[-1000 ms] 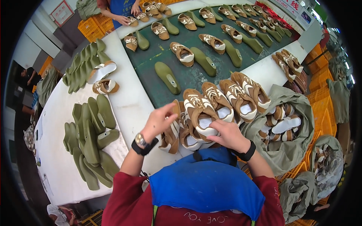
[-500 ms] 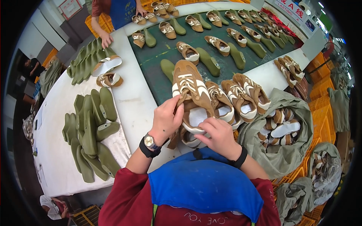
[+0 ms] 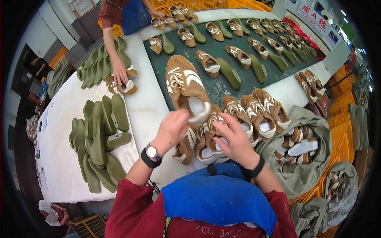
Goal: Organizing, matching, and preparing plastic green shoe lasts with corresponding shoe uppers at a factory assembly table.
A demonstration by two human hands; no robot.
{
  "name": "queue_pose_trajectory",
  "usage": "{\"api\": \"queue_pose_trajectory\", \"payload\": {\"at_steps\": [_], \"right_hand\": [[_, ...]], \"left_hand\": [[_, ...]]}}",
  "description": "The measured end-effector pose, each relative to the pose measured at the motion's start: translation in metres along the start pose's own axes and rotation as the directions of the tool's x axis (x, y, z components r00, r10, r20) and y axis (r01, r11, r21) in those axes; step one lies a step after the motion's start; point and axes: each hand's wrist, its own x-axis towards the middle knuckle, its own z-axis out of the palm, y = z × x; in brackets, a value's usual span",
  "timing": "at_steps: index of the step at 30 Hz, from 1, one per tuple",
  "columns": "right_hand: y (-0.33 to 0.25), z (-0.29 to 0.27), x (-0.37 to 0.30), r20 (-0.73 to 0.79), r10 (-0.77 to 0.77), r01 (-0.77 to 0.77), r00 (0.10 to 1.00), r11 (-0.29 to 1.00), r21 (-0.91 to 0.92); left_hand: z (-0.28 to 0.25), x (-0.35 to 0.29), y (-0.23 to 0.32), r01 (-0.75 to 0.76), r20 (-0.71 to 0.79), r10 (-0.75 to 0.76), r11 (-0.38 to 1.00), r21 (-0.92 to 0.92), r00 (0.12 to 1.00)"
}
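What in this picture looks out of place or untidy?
Mostly the pile of brown shoe uppers under the right hand: they overlap at mixed angles, unlike the spaced pairs on the green belt.

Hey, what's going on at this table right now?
A person in a red top and blue apron holds a brown and white shoe upper raised over the table edge, left hand gripping its heel end. The right hand rests on a pile of similar uppers. Green shoe forms lie to the left. Across the table, a co-worker's hand presses on another upper.
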Motion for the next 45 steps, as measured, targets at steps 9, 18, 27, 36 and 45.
{"api": "queue_pose_trajectory", "payload": {"at_steps": [9, 18, 27, 36, 45], "right_hand": [[0.049, -0.067, -0.092, -0.176, 0.49, -0.52, 0.853, 0.821, -0.236], [0.067, -0.098, -0.19, -0.349, 0.625, -0.711, 0.699, 0.659, -0.246], [0.198, -0.108, -0.336, -0.409, 0.83, -0.845, 0.379, 0.13, -0.519], [0.208, -0.042, -0.398, 0.26, 0.961, -0.971, 0.092, 0.145, -0.193], [0.322, -0.039, -0.419, 0.19, 0.856, -0.194, -0.481, -0.315, 0.929]], "left_hand": [[0.077, 0.019, -0.22, 0.303, 0.106, -0.324, 0.936, 0.178, 0.94], [0.164, 0.03, -0.312, 0.581, 0.251, -0.632, 0.774, 0.252, 0.733], [0.043, 0.02, -0.192, 0.495, 0.255, -0.458, 0.863, -0.103, 0.852], [0.013, 0.014, 0.095, 0.454, 0.229, -0.395, 0.823, -0.341, 0.89], [0.109, 0.093, 0.233, 0.172, 0.656, 0.154, 0.898, -0.405, 0.739]]}}
